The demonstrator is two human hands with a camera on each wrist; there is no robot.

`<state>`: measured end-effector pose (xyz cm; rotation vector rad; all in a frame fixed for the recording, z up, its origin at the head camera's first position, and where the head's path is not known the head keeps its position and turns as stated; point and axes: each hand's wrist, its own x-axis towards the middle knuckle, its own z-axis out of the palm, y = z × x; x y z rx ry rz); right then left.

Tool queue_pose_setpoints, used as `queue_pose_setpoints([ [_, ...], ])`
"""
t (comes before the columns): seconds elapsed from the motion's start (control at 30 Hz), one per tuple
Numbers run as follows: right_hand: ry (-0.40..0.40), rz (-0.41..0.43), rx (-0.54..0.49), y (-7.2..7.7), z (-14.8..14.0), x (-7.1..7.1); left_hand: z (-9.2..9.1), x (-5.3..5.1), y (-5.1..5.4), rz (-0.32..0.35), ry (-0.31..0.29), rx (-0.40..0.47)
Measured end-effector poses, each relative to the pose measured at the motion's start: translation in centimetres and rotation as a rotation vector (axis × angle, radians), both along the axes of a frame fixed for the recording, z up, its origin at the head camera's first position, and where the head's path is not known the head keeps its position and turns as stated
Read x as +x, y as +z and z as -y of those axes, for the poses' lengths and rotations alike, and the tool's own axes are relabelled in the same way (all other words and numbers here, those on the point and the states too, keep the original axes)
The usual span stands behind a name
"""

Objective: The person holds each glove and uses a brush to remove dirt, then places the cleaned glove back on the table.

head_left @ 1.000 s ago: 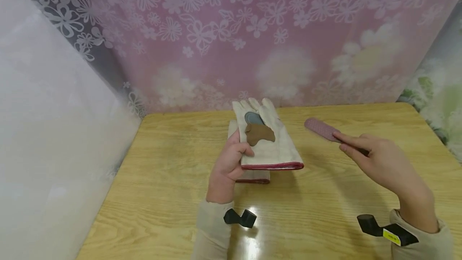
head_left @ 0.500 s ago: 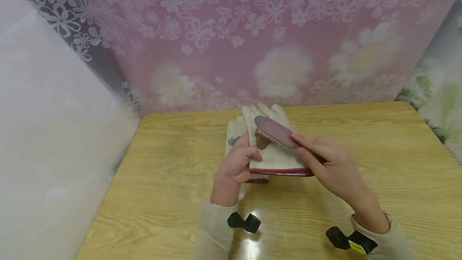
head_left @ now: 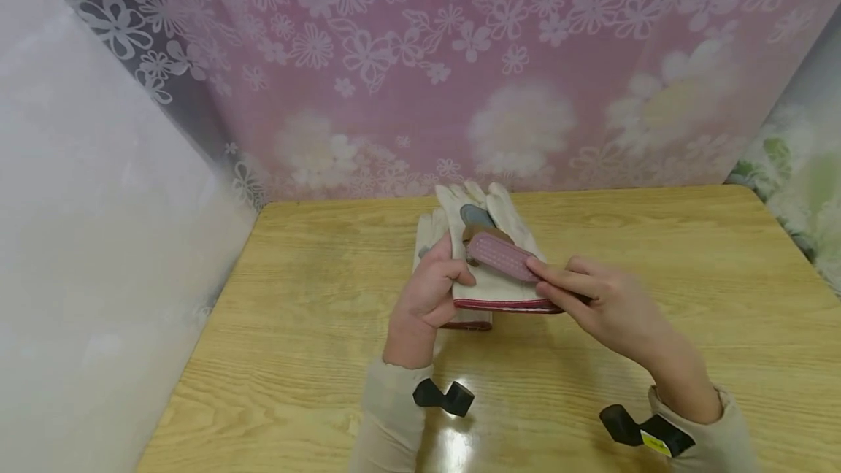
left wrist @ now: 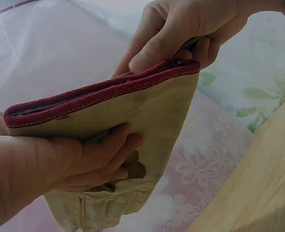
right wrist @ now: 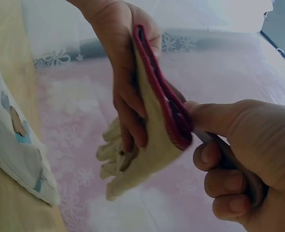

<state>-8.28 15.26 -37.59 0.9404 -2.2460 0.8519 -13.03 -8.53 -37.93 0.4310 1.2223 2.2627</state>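
Observation:
A cream work glove (head_left: pixel 489 285) with a red-edged cuff, a grey patch and a brown patch is held above the table by my left hand (head_left: pixel 423 294), thumb on its face and fingers behind it, as the left wrist view shows. My right hand (head_left: pixel 607 305) grips the handle of a pink brush (head_left: pixel 502 255), whose head lies over the brown patch, bristles toward the glove. In the right wrist view the dark handle (right wrist: pixel 239 166) runs through the curled fingers. Beneath, a second glove (head_left: pixel 425 228) lies on the table, partly covered.
The wooden table (head_left: pixel 296 327) reaches a pink floral curtain (head_left: pixel 407 93) at its back edge. A white sheet (head_left: pixel 98 239) hangs at the left, and a green floral cloth (head_left: pixel 801 166) is at the right.
My right hand has brought the brush leftward from beside the glove onto it, then slightly down its face. The held glove has shifted a little right in my left hand's grip.

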Motion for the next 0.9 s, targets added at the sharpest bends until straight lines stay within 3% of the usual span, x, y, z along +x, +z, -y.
queue_pose_setpoints([
  [0.2,-0.004,0.059,0.039,0.7,-1.6,0.3,0.1,0.0,0.1,-0.006,0.042,-0.039],
  [0.43,-0.059,0.186,0.039,2.2,-3.1,1.1,0.2,-0.1,0.4,-0.015,0.02,0.001],
  [0.6,-0.118,0.102,-0.049,2.3,-3.0,1.1,0.2,-0.2,0.4,-0.03,0.042,0.005],
  [0.77,-0.07,-0.004,-0.099,1.5,-1.1,0.6,-0.1,-0.2,0.3,-0.035,0.047,-0.014],
  [0.9,-0.046,-0.025,-0.064,1.1,0.4,0.5,-0.5,-0.1,0.3,-0.052,0.052,-0.029],
])
